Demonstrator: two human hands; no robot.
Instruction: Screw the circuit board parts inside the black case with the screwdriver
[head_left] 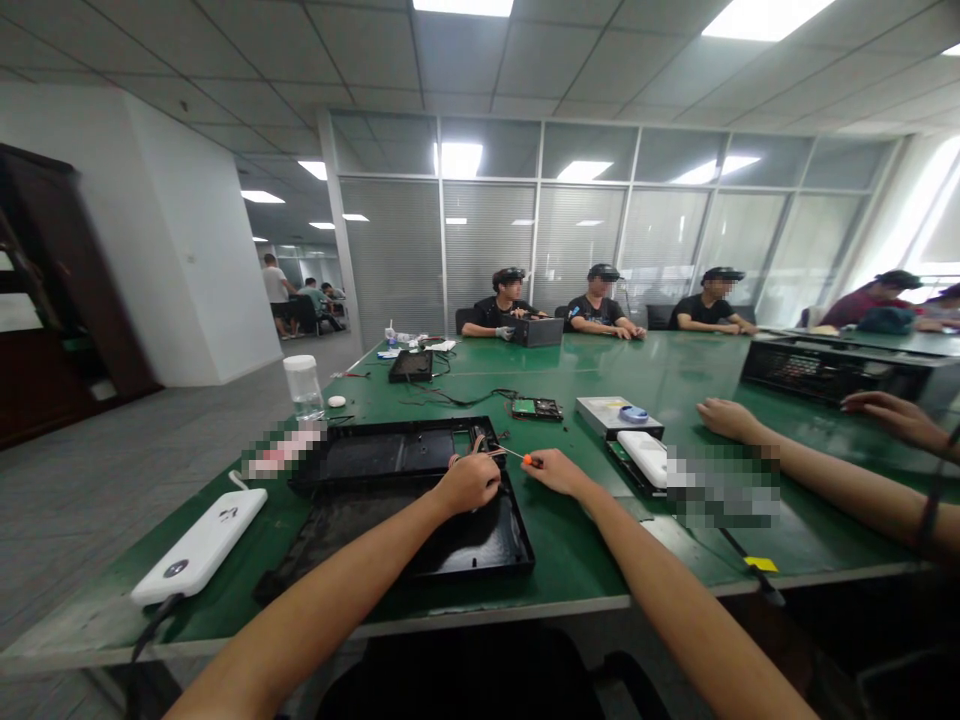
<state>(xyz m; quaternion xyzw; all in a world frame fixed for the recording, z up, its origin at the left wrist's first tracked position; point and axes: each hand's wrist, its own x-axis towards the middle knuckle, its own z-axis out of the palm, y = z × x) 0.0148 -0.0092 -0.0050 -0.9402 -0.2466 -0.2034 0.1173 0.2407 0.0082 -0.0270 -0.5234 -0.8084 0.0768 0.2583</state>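
Observation:
My left hand [469, 482] is closed in a fist over the far edge of a black open device case [420, 540], gripping a bundle of reddish wires [474, 452]. My right hand [553, 470] is closed on a small screwdriver with an orange handle [529, 460]; its thin shaft points left toward the wires. A second black case part [390, 452] lies just behind the first. Both lie on the green table [585, 550].
A white power bank [201, 545] with a cable lies front left. A clear plastic jar [303, 386], a green circuit board [537, 408], a silver drive [616, 414] and a white box [645, 456] stand around. Another person's forearms [817, 470] reach in from the right. Several people sit at the far end.

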